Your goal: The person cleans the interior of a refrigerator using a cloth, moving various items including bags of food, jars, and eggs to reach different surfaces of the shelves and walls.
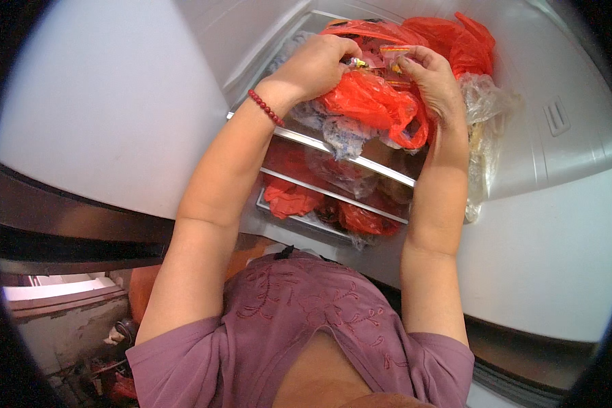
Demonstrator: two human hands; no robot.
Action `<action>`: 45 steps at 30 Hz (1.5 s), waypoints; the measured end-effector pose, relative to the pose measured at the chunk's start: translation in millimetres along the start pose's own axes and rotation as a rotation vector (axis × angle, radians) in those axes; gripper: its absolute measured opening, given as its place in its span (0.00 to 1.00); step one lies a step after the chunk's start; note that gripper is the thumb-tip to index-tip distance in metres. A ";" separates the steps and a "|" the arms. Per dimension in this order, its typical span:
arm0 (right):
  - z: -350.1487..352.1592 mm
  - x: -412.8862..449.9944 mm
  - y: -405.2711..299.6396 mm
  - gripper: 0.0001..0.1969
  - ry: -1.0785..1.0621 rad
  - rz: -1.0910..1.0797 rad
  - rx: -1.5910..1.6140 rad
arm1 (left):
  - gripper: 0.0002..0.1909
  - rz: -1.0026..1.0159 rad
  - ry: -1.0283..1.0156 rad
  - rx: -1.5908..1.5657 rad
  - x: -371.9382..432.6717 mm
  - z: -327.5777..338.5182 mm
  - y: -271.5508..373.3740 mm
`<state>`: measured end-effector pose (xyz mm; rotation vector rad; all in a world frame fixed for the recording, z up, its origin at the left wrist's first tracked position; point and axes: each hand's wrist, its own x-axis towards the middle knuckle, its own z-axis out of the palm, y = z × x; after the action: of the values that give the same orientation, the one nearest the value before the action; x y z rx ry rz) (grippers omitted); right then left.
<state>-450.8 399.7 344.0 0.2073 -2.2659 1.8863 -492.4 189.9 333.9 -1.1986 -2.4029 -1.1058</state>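
Inside an open refrigerator, both my hands are at a red plastic bag (370, 102) on the upper shelf. My left hand (316, 66), with a red bead bracelet (266, 108) on the wrist, is bent over the bag's left side, its fingertips beside a small yellow and white item (358, 62). Whether those fingers grip anything is hidden. Between thumb and fingers, my right hand (431, 76) pinches a small clear zip bag (393, 64) with a red and yellow top strip. Something small and orange-yellow shows in it.
More red bags (454, 38) lie behind. A clear plastic bag (482, 97) hangs at the right. A bluish-white bundle (344, 135) overhangs the shelf's metal edge (387, 171). Lower shelves hold red bags (290, 198). The refrigerator's pale inner wall (566, 148) bounds the right.
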 end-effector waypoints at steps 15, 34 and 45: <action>2.3 4.5 13.4 0.14 0.087 -0.169 -0.252 | 0.10 -0.004 0.130 -0.361 5.7 2.6 2.1; 25.3 -15.9 -31.0 0.07 0.083 -0.361 0.132 | 0.10 0.054 0.264 -0.715 2.9 -8.9 23.7; 25.9 -23.2 -40.7 0.09 0.406 -0.880 -0.791 | 0.13 -0.247 0.267 -1.126 -3.3 -13.0 42.0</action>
<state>-420.4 366.5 373.1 0.5207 -1.9466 0.5009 -459.8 194.6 363.1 -0.8486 -1.6798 -2.6637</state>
